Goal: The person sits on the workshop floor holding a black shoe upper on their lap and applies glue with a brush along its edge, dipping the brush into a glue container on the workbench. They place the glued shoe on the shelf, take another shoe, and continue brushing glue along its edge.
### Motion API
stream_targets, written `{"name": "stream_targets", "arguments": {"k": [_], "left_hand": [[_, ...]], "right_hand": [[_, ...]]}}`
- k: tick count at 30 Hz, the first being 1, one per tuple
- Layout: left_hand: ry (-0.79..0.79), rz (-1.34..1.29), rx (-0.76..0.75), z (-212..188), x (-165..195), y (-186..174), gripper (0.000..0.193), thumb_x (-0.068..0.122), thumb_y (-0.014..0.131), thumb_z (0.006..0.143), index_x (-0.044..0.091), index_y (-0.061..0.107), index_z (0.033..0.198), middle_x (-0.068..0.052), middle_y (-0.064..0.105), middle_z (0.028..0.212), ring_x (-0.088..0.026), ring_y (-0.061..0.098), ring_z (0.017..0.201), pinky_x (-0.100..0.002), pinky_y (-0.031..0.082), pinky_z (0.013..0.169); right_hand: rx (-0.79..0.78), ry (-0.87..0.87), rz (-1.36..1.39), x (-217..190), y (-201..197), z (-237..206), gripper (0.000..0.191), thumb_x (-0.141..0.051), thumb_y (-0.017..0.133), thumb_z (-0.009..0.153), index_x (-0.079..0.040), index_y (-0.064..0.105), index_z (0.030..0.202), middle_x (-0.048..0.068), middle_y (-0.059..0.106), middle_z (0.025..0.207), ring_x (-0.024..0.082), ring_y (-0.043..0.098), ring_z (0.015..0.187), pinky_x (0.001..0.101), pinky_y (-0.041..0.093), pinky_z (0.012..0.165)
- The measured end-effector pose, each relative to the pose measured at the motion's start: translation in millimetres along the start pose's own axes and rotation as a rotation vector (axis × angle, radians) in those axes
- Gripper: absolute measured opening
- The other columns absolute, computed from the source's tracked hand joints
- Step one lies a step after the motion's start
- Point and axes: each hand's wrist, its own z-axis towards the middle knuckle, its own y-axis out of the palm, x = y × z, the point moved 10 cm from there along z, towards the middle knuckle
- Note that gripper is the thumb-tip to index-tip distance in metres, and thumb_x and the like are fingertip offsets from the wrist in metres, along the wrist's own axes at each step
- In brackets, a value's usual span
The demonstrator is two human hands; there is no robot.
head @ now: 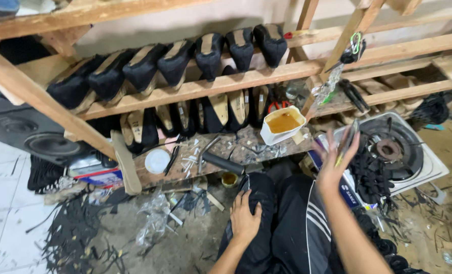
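The left hand (245,219) rests flat on the knee while the right hand (332,165), fingers pinching a thin dark strip (348,138) beside the glue tub (282,124), could knock it over.

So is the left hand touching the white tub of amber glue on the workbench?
Apart. The head view shows the left hand resting flat on a dark piece on the person's knee, while the white tub sits up on the workbench, with bench clutter between them.

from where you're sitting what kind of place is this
Most likely a small shoemaking workshop: rows of unfinished black shoes on rough wooden racks, a tub of amber glue on the cluttered bench, and black offcuts on the floor.
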Motion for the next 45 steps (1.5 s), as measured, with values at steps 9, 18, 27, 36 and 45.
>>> {"name": "stream_targets", "arguments": {"k": [9,18,27,36,45], "left_hand": [[0.334,-0.180,0.179,30.8,52.2,-50.3,0.057,0.004,0.063,0.091,0.003,0.048,0.146,-0.025,0.045,0.151,-0.044,0.043,0.141,-0.051,0.034,0.117],[0.239,0.450,0.291,240.1,61.1,-92.9,0.084,0.011,0.069,0.078,-0.002,0.032,0.151,-0.031,0.025,0.159,-0.048,0.021,0.149,-0.066,0.022,0.117],[-0.005,0.470,0.269,280.9,31.7,-118.1,0.071,0.032,0.072,0.087,0.003,0.042,0.145,-0.025,0.038,0.152,-0.045,0.038,0.138,-0.063,0.038,0.107],[0.118,-0.421,0.416,180.7,11.8,-149.6,0.043,0.025,0.059,0.103,-0.006,0.061,0.131,-0.018,0.072,0.111,-0.025,0.067,0.101,-0.037,0.050,0.090],[-0.456,-0.976,-0.120,-10.3,-90.4,-125.4,0.051,0.030,0.061,0.094,-0.007,0.066,0.129,-0.017,0.072,0.126,-0.022,0.065,0.114,-0.035,0.047,0.101]], "right_hand": [[-0.064,-0.031,-0.468,-5.3,5.6,-127.6,0.087,0.013,0.053,0.097,-0.007,0.002,0.165,0.025,0.021,0.171,0.038,0.054,0.140,0.0399,0.060,0.094],[-0.154,0.091,-0.624,40.1,31.2,-131.1,0.088,0.003,0.062,0.088,-0.009,0.013,0.161,0.017,0.071,0.129,0.026,0.072,0.080,0.0348,0.057,0.074],[-0.207,0.050,-0.631,32.9,45.6,-131.4,0.084,0.000,0.062,0.091,-0.006,0.016,0.161,0.016,0.072,0.125,0.037,0.073,0.085,0.0402,0.057,0.072],[-0.169,-0.028,-0.668,25.4,36.3,-132.4,0.084,0.002,0.062,0.089,-0.006,0.018,0.161,0.016,0.073,0.123,0.037,0.073,0.086,0.0417,0.057,0.073],[-0.416,-0.505,-0.557,-63.7,63.3,-141.2,0.115,-0.027,0.085,0.072,-0.008,0.011,0.158,0.033,0.048,0.141,0.052,0.054,0.121,0.0525,0.041,0.106]]}}
